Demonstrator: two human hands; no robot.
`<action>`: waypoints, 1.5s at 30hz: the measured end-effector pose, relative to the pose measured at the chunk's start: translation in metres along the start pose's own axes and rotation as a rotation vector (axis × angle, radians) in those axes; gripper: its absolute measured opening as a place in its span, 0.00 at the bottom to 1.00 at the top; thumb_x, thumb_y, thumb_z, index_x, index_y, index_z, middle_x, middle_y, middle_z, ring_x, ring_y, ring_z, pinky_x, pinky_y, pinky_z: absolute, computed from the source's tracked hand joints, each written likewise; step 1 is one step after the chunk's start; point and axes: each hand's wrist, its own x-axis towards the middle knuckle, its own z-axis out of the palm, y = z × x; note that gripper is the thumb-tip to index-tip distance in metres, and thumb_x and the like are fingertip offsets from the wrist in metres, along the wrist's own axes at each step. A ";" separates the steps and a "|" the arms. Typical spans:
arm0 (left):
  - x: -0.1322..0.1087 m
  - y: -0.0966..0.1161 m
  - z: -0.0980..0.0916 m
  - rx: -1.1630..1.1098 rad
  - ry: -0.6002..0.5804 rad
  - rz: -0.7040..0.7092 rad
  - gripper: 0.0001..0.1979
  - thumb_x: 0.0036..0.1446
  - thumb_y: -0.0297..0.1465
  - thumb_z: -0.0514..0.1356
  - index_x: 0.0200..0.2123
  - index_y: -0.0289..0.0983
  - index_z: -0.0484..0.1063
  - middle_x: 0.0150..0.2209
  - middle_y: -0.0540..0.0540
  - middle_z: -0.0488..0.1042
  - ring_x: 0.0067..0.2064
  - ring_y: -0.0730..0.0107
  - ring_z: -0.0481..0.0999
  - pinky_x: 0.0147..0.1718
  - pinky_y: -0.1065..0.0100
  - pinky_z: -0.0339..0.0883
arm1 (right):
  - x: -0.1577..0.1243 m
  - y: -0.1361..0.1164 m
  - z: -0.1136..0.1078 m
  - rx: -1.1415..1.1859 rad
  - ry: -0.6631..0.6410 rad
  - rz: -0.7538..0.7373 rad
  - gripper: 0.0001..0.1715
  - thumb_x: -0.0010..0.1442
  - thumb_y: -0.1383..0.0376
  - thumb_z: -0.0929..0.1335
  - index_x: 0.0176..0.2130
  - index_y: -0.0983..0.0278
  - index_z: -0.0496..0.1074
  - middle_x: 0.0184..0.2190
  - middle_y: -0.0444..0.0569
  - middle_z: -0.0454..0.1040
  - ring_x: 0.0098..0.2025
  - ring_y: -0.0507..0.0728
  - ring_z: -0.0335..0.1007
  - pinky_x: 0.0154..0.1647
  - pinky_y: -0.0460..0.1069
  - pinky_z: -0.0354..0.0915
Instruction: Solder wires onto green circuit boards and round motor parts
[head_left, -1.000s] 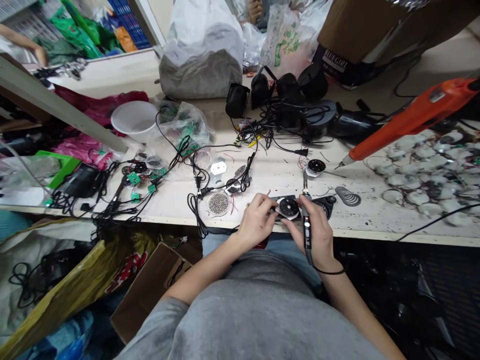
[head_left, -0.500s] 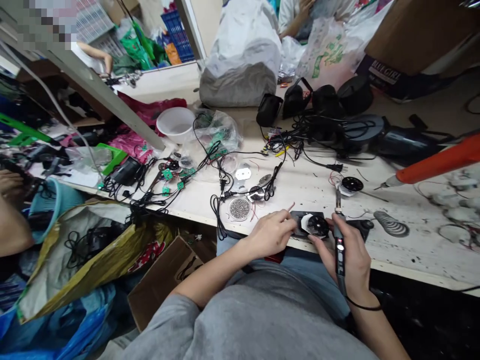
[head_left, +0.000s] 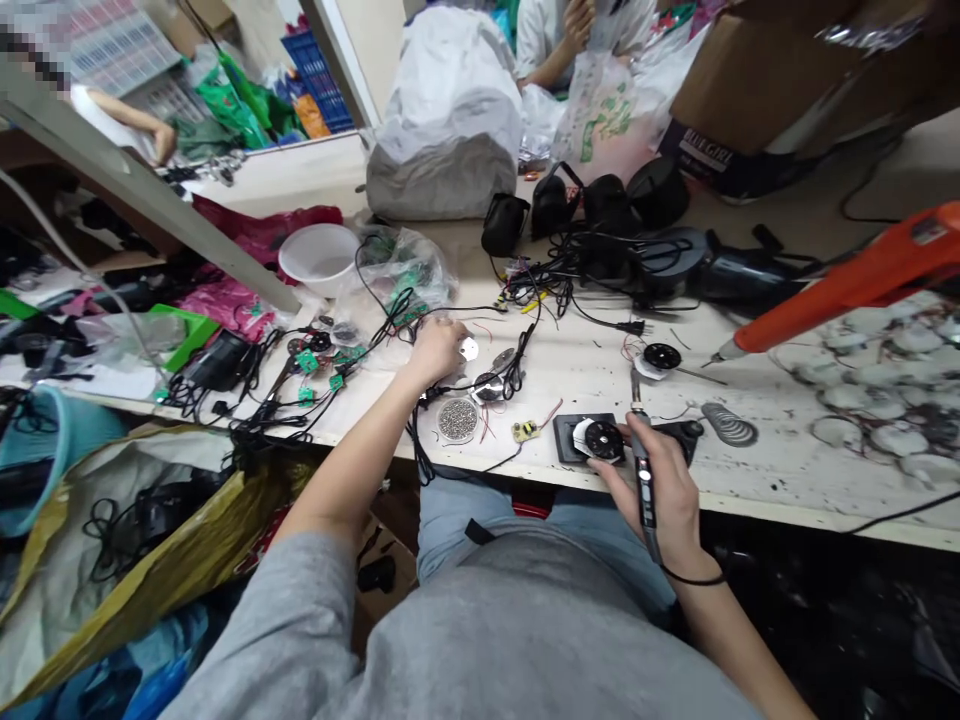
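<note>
My left hand [head_left: 439, 350] is stretched far forward over the bench, its curled fingers at the edge of a thin white plate [head_left: 469, 349], which they partly cover. My right hand [head_left: 671, 485] grips a soldering iron [head_left: 643, 475], tip pointing away from me. The thumb of that hand touches a black round part on a white base [head_left: 602, 440], which rests on a dark block [head_left: 566, 440]. Left of the block lies a small yellowish circuit board [head_left: 526, 430] with a red wire. A round dish of small metal pieces [head_left: 457, 420] stands nearer the left hand.
An orange electric screwdriver [head_left: 840, 285] juts in from the right, near a second black round part [head_left: 661, 357]. Solder wire [head_left: 729, 425] lies coiled beside my right hand. Black cables [head_left: 585, 280] and housings spread across the back. A white bowl [head_left: 320, 255] stands left.
My left hand has moved from beside the dark block forward and left to the white plate, uncovering the circuit board. My right hand still holds the soldering iron. The view has shifted.
</note>
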 end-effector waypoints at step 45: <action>-0.138 0.137 0.071 -0.294 0.539 0.676 0.10 0.66 0.27 0.60 0.49 0.36 0.75 0.41 0.42 0.80 0.41 0.63 0.75 0.41 0.61 0.70 | 0.040 0.025 0.001 0.010 -0.009 0.040 0.34 0.69 0.64 0.69 0.71 0.58 0.61 0.52 0.57 0.76 0.53 0.63 0.76 0.54 0.57 0.76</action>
